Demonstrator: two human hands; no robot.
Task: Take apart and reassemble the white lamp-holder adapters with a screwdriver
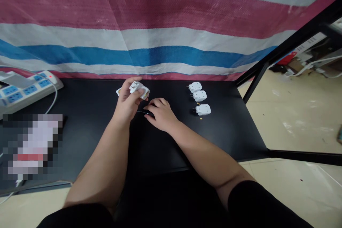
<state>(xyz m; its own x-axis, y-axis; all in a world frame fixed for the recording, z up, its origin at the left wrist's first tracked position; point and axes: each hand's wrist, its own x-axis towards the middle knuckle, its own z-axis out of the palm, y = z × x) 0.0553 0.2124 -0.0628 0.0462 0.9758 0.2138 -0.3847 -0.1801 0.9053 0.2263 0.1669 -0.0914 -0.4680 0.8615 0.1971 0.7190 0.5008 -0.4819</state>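
Note:
My left hand (128,102) is raised a little above the black table (88,128) with its fingers closed around a white plug adapter (139,89). My right hand (160,113) rests on the table just right of it, fingers curled down onto a thin dark tool (141,112) whose tip sticks out to the left. Three more white plug adapters (200,96) lie in a column to the right, apart from both hands, with tiny brass screws (198,103) beside them.
A white power strip (25,89) with blue sockets and a red light sits at the table's far left, its cable trailing forward. A striped tarp (160,32) hangs behind. A black frame bar (283,48) and tiled floor lie to the right.

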